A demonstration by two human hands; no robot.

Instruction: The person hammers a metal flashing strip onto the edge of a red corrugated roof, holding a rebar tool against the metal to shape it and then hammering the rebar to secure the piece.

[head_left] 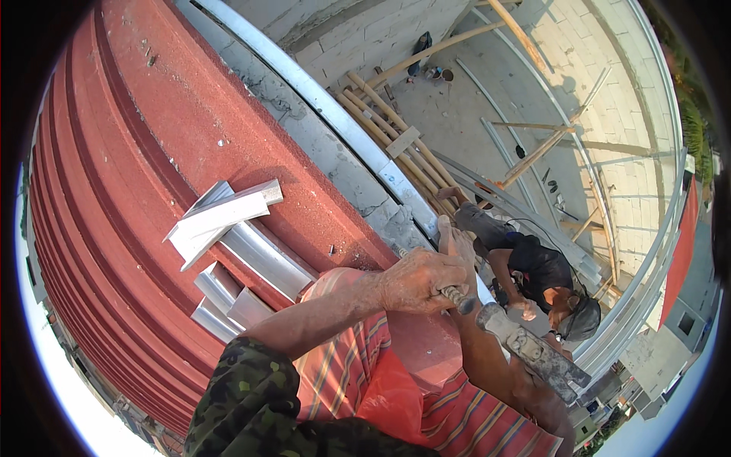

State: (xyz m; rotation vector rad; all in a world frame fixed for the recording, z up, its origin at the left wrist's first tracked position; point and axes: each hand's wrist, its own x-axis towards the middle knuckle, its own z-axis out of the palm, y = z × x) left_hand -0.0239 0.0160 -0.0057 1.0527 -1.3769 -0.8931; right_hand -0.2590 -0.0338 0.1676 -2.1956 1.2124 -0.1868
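Observation:
My left hand (422, 282) is closed round a ridged metal rod (461, 299) with a rounded end, held over the silver metal strip (403, 190) along the wall top. A scuffed metal hammer (525, 346) is raised just right of it; my right hand (556, 349) grips it, mostly hidden behind the head. My bare leg (487, 358) and striped shorts (343, 343) are below. Offcuts of silver metal channel (259, 259) lie on the red ribbed roof (129, 152) to the left.
A co-worker (548, 270) in dark clothes and cap is just below the edge at right. Inside the block walls (624, 91) are bamboo poles (411, 152), long metal profiles and a concrete floor (480, 91) far below, with buckets (448, 75) at the back.

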